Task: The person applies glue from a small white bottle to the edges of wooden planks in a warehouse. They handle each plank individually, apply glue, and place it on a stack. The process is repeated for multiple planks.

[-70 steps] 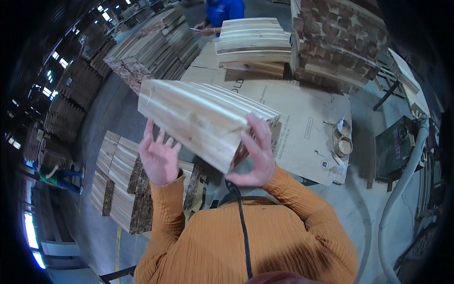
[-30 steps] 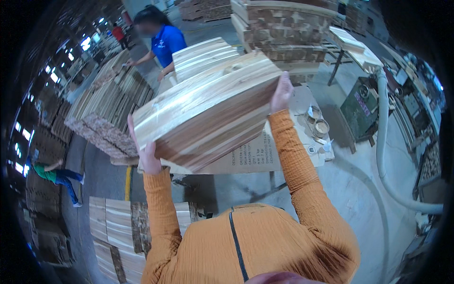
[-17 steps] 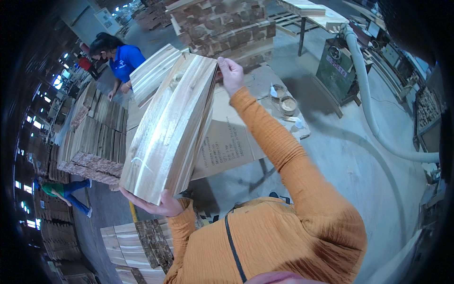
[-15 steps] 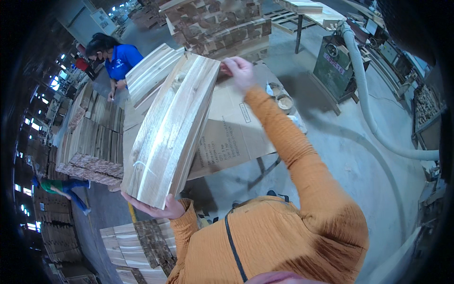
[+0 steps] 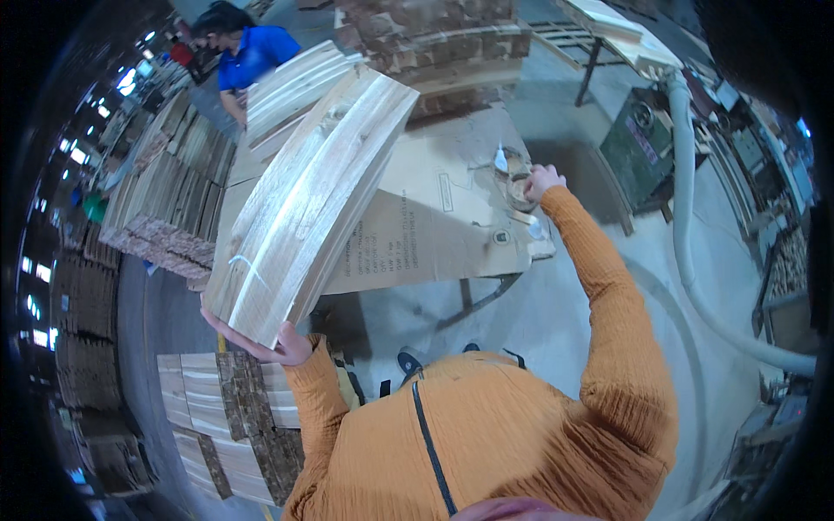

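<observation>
A long, thick wooden board with pale and brown strips slants over the cardboard-covered table. My left hand grips its near end from below, thumb on the edge and fingers under it. A pale curved mark shows on its top face near that end. My right hand is at a small round tub at the table's right side, its fingers curled together at the rim. What those fingers hold, if anything, is hidden. A small white bottle stands just beyond the tub.
More boards lie on the table's far left, beside a person in a blue shirt. Wood stacks stand at the left, behind the table and at my lower left. A green machine and thick hose are at right.
My right hand has moved from the board's far end rightward and down to the round tub. My left hand still holds the board, and the view has shifted.
</observation>
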The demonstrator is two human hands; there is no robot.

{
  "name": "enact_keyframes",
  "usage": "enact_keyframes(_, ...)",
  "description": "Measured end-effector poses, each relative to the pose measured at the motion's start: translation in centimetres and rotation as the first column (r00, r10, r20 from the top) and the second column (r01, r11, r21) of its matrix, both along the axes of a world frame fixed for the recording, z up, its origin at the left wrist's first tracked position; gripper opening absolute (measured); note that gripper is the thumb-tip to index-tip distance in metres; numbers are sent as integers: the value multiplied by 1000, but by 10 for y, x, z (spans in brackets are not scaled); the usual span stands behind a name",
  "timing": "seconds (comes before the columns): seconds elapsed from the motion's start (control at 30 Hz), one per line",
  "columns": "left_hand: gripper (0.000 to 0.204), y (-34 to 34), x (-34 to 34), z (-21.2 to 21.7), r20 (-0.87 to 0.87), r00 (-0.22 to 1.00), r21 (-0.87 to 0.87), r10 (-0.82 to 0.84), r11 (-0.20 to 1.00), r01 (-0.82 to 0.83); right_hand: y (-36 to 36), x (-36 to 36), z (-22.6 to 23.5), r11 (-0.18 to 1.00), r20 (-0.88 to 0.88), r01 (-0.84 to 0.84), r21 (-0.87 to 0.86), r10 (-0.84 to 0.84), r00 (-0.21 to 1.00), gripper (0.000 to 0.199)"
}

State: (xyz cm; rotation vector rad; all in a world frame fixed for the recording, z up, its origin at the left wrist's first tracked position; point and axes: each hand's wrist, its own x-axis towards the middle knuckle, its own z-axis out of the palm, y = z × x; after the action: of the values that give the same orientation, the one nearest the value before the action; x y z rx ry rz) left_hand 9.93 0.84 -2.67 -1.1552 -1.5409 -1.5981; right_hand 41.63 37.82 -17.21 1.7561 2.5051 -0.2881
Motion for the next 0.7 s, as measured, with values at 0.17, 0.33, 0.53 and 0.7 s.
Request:
enact_keyframes(0.17, 87, -9, -25, -4, -68, 997, 87, -38, 995, 44, -7, -11, -3, 1000, -32, 7, 6, -7, 999, 28)
enact_keyframes(0.33, 84, -1, -42, 6, -14, 998, 75, -63, 995, 64, 1, 1, -8, 1000, 52, -9, 10, 8, 999, 24)
enact_keyframes(0.53, 88, -2, -54, 18, 57, 996, 101, -63, 993, 57, 7, 5, -7, 982, -152, -76, 175, 103, 983, 20)
enact_keyframes(0.7, 88, 7, -63, 19, 73, 996, 134, -57, 990, 46, 30, -24, 57, 907, -629, -173, 383, 393, 670, 16)
